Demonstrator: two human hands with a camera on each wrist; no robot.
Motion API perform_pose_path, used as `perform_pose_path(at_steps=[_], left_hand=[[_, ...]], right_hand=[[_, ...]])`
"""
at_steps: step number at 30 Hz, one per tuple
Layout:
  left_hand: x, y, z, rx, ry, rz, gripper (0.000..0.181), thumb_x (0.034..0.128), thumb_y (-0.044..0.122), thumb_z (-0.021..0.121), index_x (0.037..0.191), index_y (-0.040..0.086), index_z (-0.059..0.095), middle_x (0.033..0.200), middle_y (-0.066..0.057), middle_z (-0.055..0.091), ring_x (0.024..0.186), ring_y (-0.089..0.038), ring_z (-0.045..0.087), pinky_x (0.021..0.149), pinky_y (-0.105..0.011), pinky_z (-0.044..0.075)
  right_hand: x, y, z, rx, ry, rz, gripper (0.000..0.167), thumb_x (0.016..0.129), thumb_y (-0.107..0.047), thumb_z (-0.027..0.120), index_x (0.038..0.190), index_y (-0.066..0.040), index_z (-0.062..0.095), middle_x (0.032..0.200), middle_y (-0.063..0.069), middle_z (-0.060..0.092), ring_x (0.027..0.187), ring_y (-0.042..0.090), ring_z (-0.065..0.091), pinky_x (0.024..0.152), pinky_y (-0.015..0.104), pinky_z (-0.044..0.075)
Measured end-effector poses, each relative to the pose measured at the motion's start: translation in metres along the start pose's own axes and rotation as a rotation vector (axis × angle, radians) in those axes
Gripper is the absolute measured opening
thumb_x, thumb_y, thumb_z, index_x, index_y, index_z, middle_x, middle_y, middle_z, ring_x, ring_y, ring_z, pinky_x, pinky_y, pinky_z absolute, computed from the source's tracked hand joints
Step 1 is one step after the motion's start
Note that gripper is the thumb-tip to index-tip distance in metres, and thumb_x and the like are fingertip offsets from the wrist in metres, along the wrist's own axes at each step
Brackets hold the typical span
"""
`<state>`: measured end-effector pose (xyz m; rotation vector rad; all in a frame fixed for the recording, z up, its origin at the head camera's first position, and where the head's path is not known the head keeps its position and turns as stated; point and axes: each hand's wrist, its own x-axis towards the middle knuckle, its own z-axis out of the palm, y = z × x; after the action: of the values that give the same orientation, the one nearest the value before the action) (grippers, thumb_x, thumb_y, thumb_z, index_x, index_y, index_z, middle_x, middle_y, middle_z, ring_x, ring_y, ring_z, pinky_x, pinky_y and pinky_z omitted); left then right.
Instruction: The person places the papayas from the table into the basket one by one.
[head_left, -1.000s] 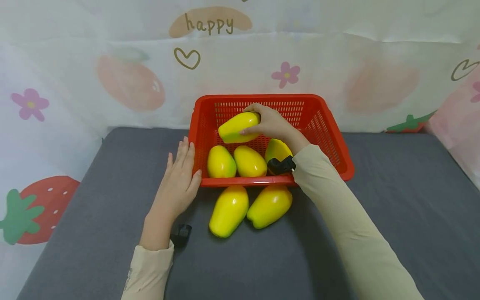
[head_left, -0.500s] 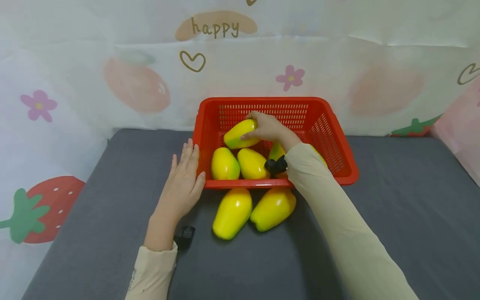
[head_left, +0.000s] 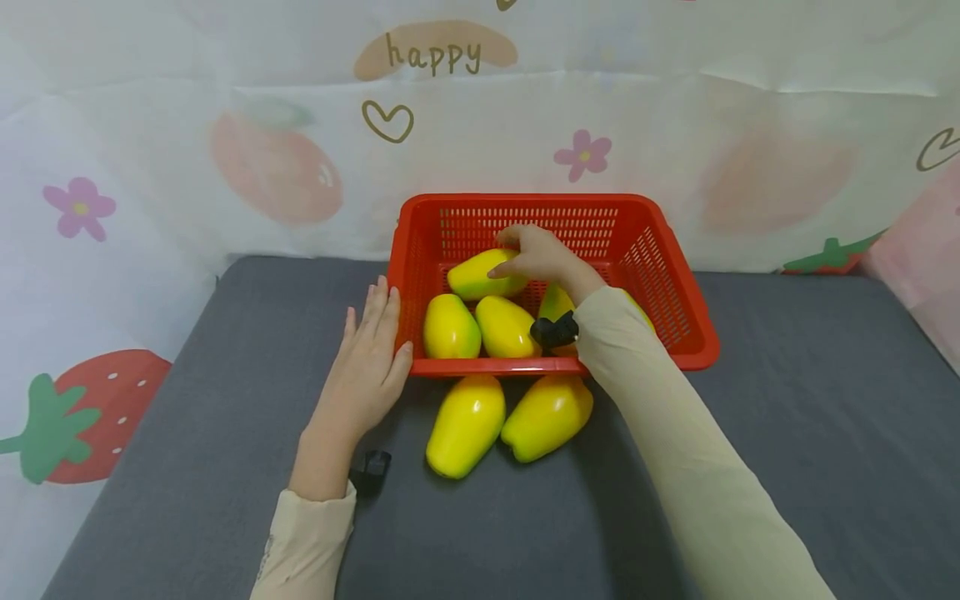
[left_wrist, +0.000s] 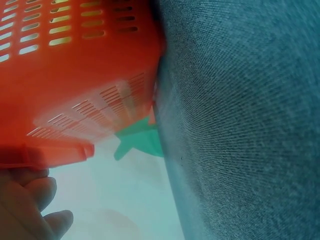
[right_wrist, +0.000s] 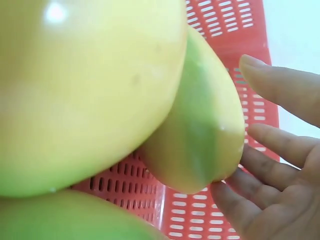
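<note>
My left hand rests with straight fingers along the left side of a red plastic basket. In the left wrist view, its fingers lie by the basket rim. My right hand is inside the basket, at the right end of a yellow-green mango. The right wrist view has the thumb apart from that mango, while the other fingers lie loosely beside it. Several more mangoes, such as the front ones, share the basket; some are partly hidden by my right wrist and sleeve.
Two mangoes lie on the grey cloth before the basket, one left and one right. A printed curtain hangs close behind the basket. Black wrist cameras sit at my left wrist and right wrist.
My right hand lowered the mango into the back left of the basket and let go of it; its fingers have loosened. The left hand stays at the basket's side. The view shifted slightly.
</note>
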<state>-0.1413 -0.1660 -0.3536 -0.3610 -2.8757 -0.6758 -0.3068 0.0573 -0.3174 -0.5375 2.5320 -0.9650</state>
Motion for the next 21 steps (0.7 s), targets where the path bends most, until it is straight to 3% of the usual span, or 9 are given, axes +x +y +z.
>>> perform_pose_path(at_steps=[9, 21], left_hand=[[0.001, 0.001, 0.002, -0.003, 0.001, 0.003, 0.065, 0.0951, 0.022, 0.045, 0.148, -0.003, 0.017, 0.156, -0.017, 0.008, 0.144, -0.029, 0.005, 0.113, -0.052, 0.004], [0.001, 0.0, 0.0, -0.013, -0.01, -0.003, 0.065, 0.0957, 0.022, 0.043, 0.148, -0.004, 0.015, 0.157, -0.017, 0.006, 0.144, -0.03, 0.005, 0.113, -0.052, 0.004]], right_hand=[[-0.007, 0.004, -0.008, 0.091, 0.054, -0.05, 0.052, 0.087, -0.015, 0.067, 0.133, 0.001, 0.049, 0.134, 0.016, 0.05, 0.122, 0.029, 0.045, 0.103, 0.039, 0.037], [-0.025, -0.002, -0.019, 0.234, 0.093, -0.117, 0.052, 0.087, -0.018, 0.067, 0.133, -0.003, 0.049, 0.134, 0.013, 0.05, 0.123, 0.028, 0.046, 0.101, 0.038, 0.04]])
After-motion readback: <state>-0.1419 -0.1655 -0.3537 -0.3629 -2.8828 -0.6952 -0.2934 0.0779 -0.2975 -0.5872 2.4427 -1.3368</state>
